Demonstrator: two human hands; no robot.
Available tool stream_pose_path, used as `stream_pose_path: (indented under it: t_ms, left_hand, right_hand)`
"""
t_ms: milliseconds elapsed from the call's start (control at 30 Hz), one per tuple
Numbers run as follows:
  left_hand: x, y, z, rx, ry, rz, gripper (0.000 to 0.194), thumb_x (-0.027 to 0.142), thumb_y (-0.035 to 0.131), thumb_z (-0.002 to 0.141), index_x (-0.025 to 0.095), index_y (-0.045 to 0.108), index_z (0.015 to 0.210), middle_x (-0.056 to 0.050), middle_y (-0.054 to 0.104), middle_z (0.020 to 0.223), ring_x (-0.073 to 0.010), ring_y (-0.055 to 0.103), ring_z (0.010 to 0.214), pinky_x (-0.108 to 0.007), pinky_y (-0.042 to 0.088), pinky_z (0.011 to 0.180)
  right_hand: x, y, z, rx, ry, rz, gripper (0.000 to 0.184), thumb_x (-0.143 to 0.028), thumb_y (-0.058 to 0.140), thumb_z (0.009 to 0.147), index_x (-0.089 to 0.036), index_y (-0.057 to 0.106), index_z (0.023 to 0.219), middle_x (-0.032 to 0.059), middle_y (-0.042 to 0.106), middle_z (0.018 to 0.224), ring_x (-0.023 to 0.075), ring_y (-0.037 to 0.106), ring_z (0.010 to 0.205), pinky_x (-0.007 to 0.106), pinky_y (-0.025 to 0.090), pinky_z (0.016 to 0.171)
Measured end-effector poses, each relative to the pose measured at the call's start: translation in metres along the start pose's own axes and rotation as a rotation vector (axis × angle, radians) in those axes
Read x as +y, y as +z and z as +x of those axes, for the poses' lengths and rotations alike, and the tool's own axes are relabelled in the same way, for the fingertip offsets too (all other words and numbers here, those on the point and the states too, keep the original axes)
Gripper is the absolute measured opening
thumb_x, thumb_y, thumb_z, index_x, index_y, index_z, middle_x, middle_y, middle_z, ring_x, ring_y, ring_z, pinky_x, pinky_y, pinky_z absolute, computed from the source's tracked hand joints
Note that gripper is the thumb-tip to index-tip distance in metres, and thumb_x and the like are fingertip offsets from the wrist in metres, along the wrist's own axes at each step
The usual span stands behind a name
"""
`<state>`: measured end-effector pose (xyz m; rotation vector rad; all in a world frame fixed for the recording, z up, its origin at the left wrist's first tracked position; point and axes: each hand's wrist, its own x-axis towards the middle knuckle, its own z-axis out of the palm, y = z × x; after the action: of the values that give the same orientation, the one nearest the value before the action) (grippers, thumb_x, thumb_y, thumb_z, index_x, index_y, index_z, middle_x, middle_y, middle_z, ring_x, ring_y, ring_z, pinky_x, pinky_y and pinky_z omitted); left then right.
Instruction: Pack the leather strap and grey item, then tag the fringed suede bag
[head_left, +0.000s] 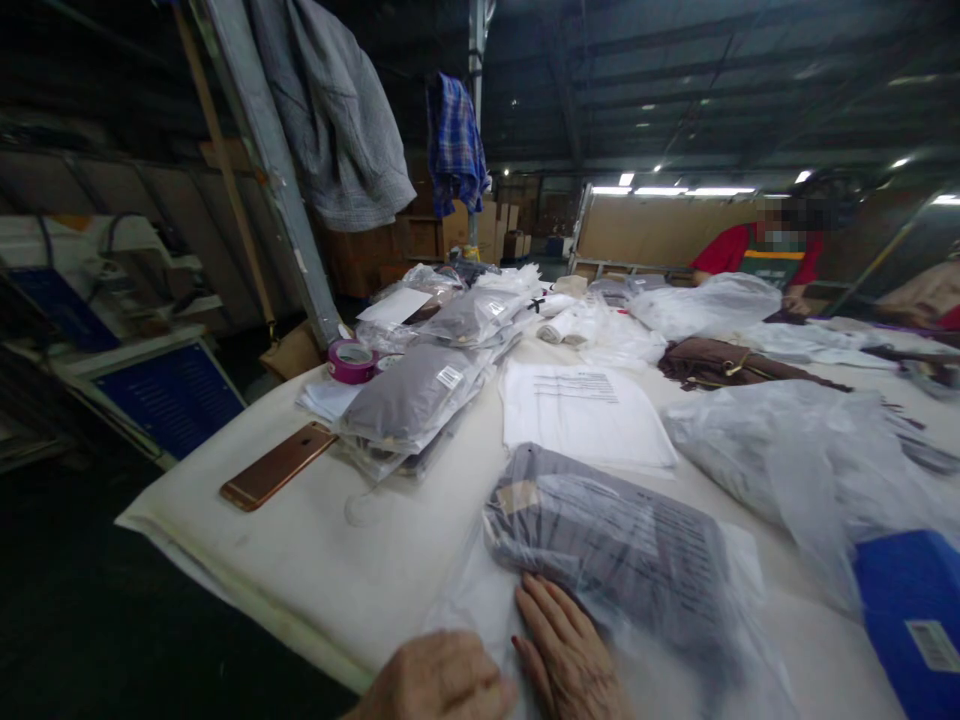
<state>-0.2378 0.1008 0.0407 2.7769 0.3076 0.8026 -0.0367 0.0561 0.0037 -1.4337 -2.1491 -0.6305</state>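
In front of me lies a folded dark grey garment (600, 530) inside a clear printed plastic bag (472, 580). My right hand (570, 650) rests flat on the bag beside the garment's near edge, fingers stretched out. My left hand (442, 675), slightly blurred at the bottom of the view, has its fingers curled in at the bag's near left end, closed on the plastic. Its fingertips are partly hidden. Just beyond the bagged garment is a stack of flat, white printed plastic bags (585, 410).
Bagged garments (412, 395) with barcode labels are piled at the left, near purple tape (352, 360) and a phone (277, 465). Crumpled plastic (795, 460), a brown garment (727, 362) and a blue box (911, 610) occupy the right. A person in red (780, 260) stands across the table (300, 560).
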Motion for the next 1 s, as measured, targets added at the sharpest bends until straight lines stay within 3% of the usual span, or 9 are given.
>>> stream_pose_path:
  t_ms: [33,100,200,300,400,533,700,867,1000]
  left_hand:
    - [-0.008,-0.013,0.010,0.111,-0.014,-0.020,0.023,0.013,0.038,0.090,0.013,0.057,0.103,-0.008,0.063,0.073,-0.0155,0.056,0.068,-0.024,0.047,0.059]
    - [-0.029,-0.028,0.027,0.133,-0.117,-0.090,0.025,0.009,0.040,0.088,0.013,0.056,0.107,-0.009,0.063,0.085,-0.0158,0.056,0.081,-0.026,0.047,0.072]
    - [-0.064,-0.020,0.036,-0.035,-0.080,-0.136,0.022,0.013,0.044,0.087,0.018,0.061,0.100,-0.006,0.064,0.090,-0.0172,0.055,0.088,-0.030,0.043,0.079]
    - [-0.084,-0.002,0.030,-0.137,-0.146,-0.179,0.020,0.016,0.046,0.086,0.021,0.065,0.093,-0.004,0.063,0.089,-0.0171,0.055,0.087,-0.031,0.040,0.079]
    - [-0.085,0.001,0.026,-0.150,-0.193,-0.241,0.023,0.018,0.043,0.088,0.022,0.065,0.095,-0.005,0.063,0.091,-0.0169,0.054,0.089,-0.032,0.039,0.082]
    - [-0.084,-0.006,0.028,-0.163,-0.220,-0.310,0.023,0.020,0.042,0.088,0.021,0.065,0.095,-0.006,0.064,0.092,-0.0173,0.054,0.091,-0.032,0.041,0.085]
    - [-0.095,-0.019,0.023,-0.211,-0.233,-0.401,0.028,0.016,0.038,0.088,0.019,0.061,0.104,-0.007,0.064,0.098,-0.0157,0.056,0.096,-0.028,0.045,0.087]
    - [-0.097,-0.037,0.013,-0.345,-0.045,-0.233,0.039,0.008,0.035,0.085,0.020,0.055,0.116,-0.009,0.060,0.114,-0.0183,0.052,0.110,-0.035,0.040,0.098]
    - [-0.094,-0.041,0.015,-0.378,0.022,-0.104,0.045,0.009,0.041,0.081,0.022,0.050,0.123,-0.009,0.058,0.118,-0.0207,0.051,0.112,-0.036,0.040,0.098]
  right_hand:
    - [-0.001,0.000,0.000,0.000,0.012,0.011,0.033,-0.036,0.042,0.089,-0.016,0.062,0.107,0.0030,0.067,0.109,0.0152,0.062,0.098,0.023,0.053,0.079]
    - [-0.001,-0.001,0.001,-0.003,0.025,0.019,0.033,-0.036,0.042,0.089,-0.016,0.062,0.107,0.0030,0.067,0.108,0.0153,0.062,0.097,0.023,0.054,0.079]
    - [-0.002,-0.004,-0.001,-0.022,0.028,0.028,0.034,-0.036,0.041,0.090,-0.016,0.062,0.108,0.0033,0.067,0.107,0.0158,0.063,0.096,0.025,0.054,0.078]
    - [-0.001,-0.011,-0.010,-0.019,0.078,0.054,0.035,-0.034,0.036,0.092,-0.017,0.062,0.106,0.0031,0.068,0.106,0.0152,0.063,0.096,0.024,0.054,0.078]
    - [0.000,-0.020,-0.025,-0.016,0.146,0.074,0.035,-0.033,0.033,0.093,-0.017,0.061,0.106,0.0039,0.068,0.105,0.0140,0.062,0.096,0.022,0.052,0.080]
    - [0.005,-0.034,-0.044,-0.134,0.194,0.058,0.032,-0.032,0.045,0.089,-0.016,0.057,0.114,0.0057,0.066,0.109,0.0166,0.062,0.098,0.024,0.051,0.083]
    - [0.017,-0.047,-0.060,-0.179,0.345,0.074,0.031,-0.028,0.039,0.091,-0.020,0.055,0.116,0.0043,0.068,0.105,0.0171,0.063,0.093,0.028,0.053,0.078]
    - [0.030,-0.075,-0.077,-0.175,0.409,0.246,0.028,-0.026,0.039,0.090,-0.023,0.055,0.113,0.0023,0.069,0.098,0.0121,0.065,0.089,0.018,0.052,0.078]
    - [0.052,-0.098,-0.107,-0.121,0.388,0.164,0.035,-0.016,0.040,0.086,-0.023,0.054,0.117,0.0016,0.068,0.100,0.0117,0.065,0.090,0.017,0.051,0.078]
